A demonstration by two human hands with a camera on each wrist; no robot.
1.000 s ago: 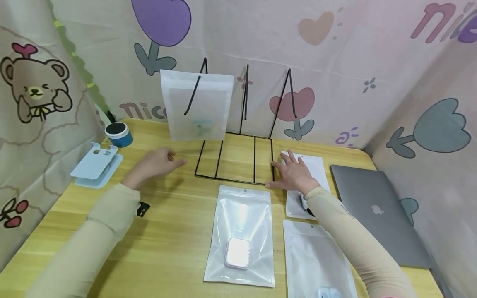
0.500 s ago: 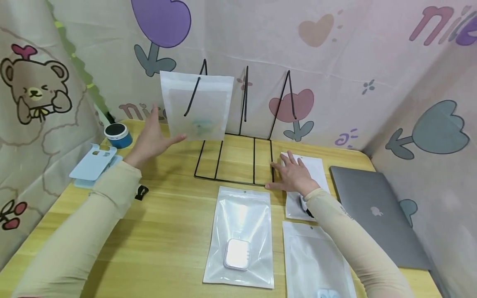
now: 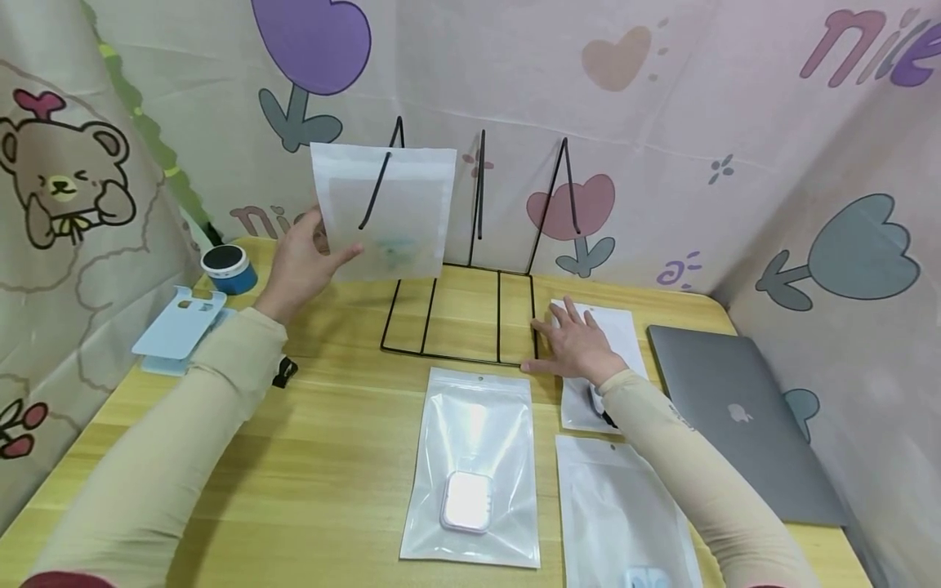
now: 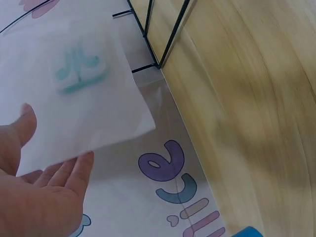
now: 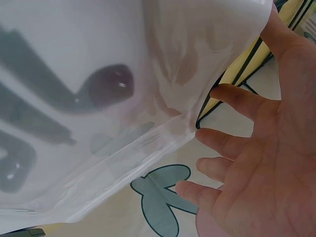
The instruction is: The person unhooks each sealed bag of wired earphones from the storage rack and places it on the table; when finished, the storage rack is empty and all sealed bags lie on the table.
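Observation:
In the head view a white zip bag point(image 3: 385, 212) hangs from the left hook of a black wire rack point(image 3: 478, 359), a blurred teal shape inside. My left hand point(image 3: 297, 265) is at its left edge, thumb in front and fingers partly behind. In the left wrist view the thumb and fingers of my left hand point(image 4: 44, 182) stand apart at the bag's edge point(image 4: 98, 118). My right hand point(image 3: 581, 347), fingers spread, lies over another zip bag point(image 3: 621, 327) beside the rack's right edge. Dark shapes show through that bag point(image 5: 168, 29) in the right wrist view, close to my right hand point(image 5: 261, 143).
Two more bags lie in front: one with a white square case point(image 3: 467, 501), one with a pale blue item point(image 3: 647, 577). A grey laptop point(image 3: 735, 416) is at the right. A light-blue stand point(image 3: 180, 322) and a blue-and-white round object point(image 3: 229, 269) are at the left.
My left hand has moved up to the left edge of the hanging bag, its fingers first spread, now partly behind the bag. My right hand stays in place.

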